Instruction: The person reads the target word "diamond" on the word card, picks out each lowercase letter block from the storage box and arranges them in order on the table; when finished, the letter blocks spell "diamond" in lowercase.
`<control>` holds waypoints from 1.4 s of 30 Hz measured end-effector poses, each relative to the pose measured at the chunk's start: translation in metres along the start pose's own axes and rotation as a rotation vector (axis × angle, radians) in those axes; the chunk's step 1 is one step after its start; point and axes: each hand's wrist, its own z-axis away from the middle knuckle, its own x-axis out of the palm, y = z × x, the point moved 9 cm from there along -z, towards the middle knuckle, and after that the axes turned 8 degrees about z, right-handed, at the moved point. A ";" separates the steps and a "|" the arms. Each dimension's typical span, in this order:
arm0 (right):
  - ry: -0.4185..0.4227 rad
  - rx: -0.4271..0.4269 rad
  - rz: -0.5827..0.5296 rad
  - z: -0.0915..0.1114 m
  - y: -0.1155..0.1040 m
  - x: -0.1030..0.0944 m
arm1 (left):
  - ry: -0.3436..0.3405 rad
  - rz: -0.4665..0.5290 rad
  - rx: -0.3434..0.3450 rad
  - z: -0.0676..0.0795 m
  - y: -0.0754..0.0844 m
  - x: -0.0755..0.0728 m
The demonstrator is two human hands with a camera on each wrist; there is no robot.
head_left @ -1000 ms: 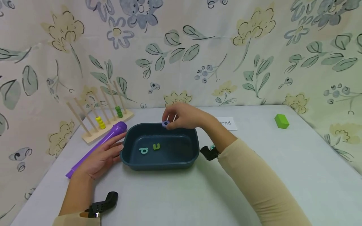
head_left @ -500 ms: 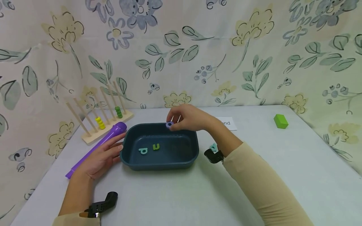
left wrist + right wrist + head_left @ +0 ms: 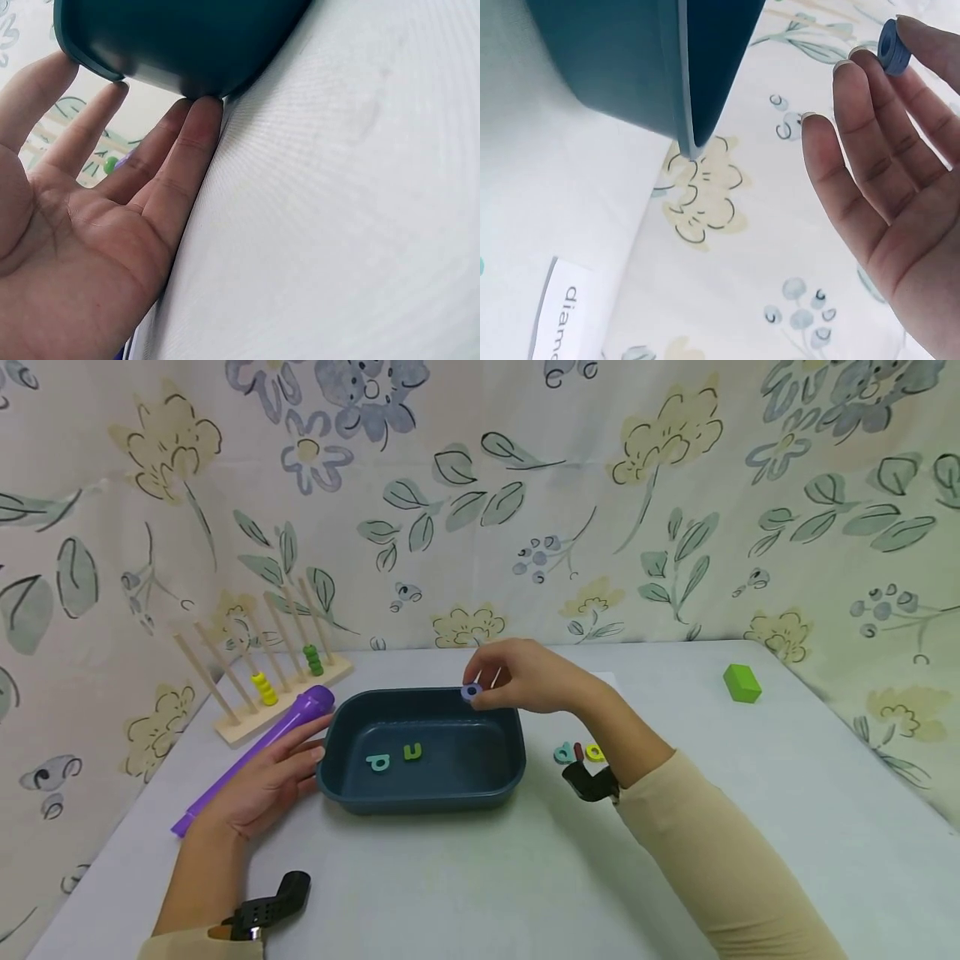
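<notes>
My right hand point(image 3: 525, 677) pinches a small blue ring-shaped piece point(image 3: 471, 692), like a letter o, over the far rim of a dark teal tub point(image 3: 420, 803). In the right wrist view the blue ring point(image 3: 892, 49) sits between thumb and fingertips, with its hole showing. Against the tub's left end rests my left hand point(image 3: 273, 777), fingers nearly straight. The left wrist view shows those fingertips point(image 3: 202, 112) touching the tub's wall point(image 3: 187, 52). Inside the tub lie a light teal letter point(image 3: 378, 763) and a green letter point(image 3: 412, 752).
Right of the tub lie a teal letter point(image 3: 563, 753), a red piece point(image 3: 578, 752) and a yellow letter point(image 3: 595, 752). A printed card point(image 3: 559, 315) lies behind the right hand. A purple microphone point(image 3: 303, 708), a wooden peg rack point(image 3: 251, 724) with beads, and a green block point(image 3: 742, 682) stand farther out.
My right hand has moved right along the tub's far rim with the blue ring, and its forearm has uncovered the red and yellow pieces. My left hand has stayed in place.
</notes>
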 end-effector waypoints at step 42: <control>0.088 0.209 -0.018 0.128 0.102 -0.017 | -0.010 0.009 0.015 0.000 0.000 0.002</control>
